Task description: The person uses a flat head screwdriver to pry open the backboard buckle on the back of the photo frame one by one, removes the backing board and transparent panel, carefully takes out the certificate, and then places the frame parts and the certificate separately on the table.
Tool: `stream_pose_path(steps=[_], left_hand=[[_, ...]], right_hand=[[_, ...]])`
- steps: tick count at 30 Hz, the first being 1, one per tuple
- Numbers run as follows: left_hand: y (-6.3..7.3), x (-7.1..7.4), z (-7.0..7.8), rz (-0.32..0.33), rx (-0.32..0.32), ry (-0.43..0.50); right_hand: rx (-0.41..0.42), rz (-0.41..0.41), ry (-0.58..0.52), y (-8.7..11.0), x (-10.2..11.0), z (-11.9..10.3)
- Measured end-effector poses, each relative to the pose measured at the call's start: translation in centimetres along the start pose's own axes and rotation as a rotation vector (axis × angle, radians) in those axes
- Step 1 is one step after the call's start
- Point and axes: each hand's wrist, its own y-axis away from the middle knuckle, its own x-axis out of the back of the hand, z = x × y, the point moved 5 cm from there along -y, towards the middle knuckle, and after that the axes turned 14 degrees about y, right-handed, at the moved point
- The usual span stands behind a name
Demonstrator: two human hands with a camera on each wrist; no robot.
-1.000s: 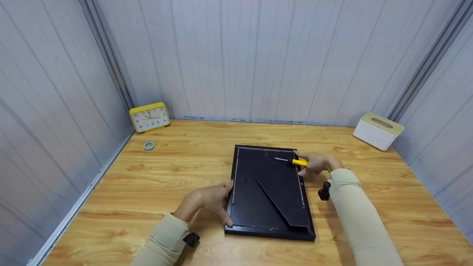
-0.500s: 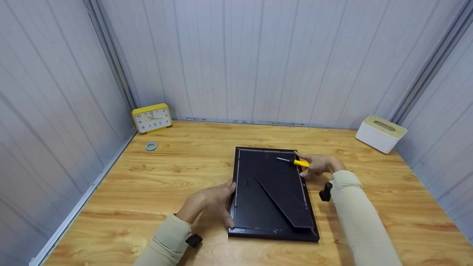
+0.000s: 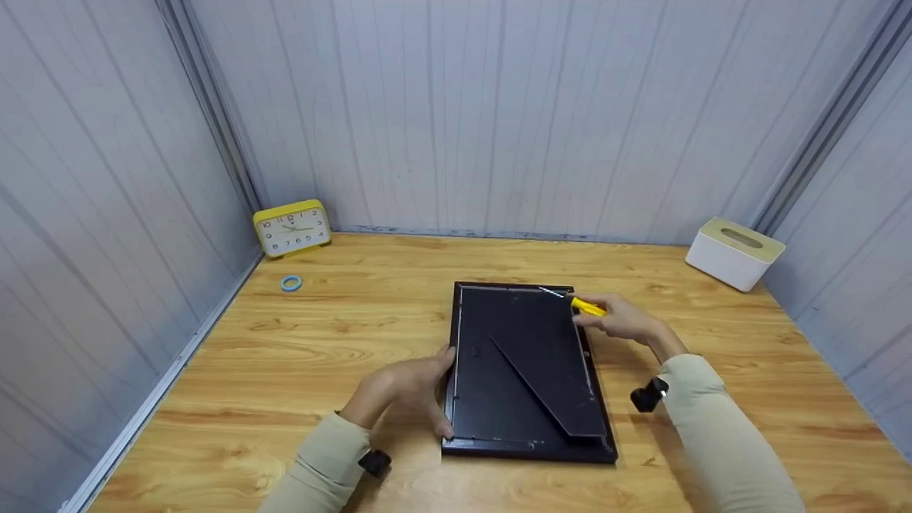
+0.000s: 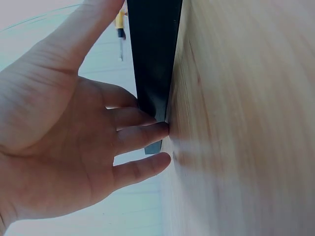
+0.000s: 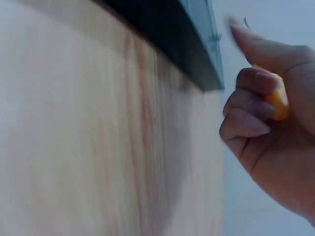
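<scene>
Yellow-handled, the screwdriver (image 3: 588,307) in the head view is slanting more than half a second ago, over the black frame (image 3: 499,385) on the grained tabletop (image 3: 356,320). From the left wrist, the left hand (image 4: 81,135) is laying straight fingers against the frame's smooth side; from the right, the right hand (image 5: 278,142) is clenching around the handle (image 5: 280,103).

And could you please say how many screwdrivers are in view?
1: a yellow screwdriver in the right hand, by the far right corner of the black frame; any underneath would be hidden.
</scene>
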Motion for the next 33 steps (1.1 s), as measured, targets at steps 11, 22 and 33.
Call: stream_pose_path(steps=[11,22,33], left_hand=[[0.1,0.0,0.1,-0.003,0.018,0.004],[0.0,-0.1,0.1,-0.009,-0.029,-0.002],[0.1,0.1,-0.1,-0.008,-0.041,-0.001]], right_hand=[[0.133,0.095,-0.060,1.9,-2.9,-5.6],[0.352,0.167,-0.080,4.4,-4.0,-11.0],[0.352,0.110,-0.182,3.6,-6.7,-9.7]])
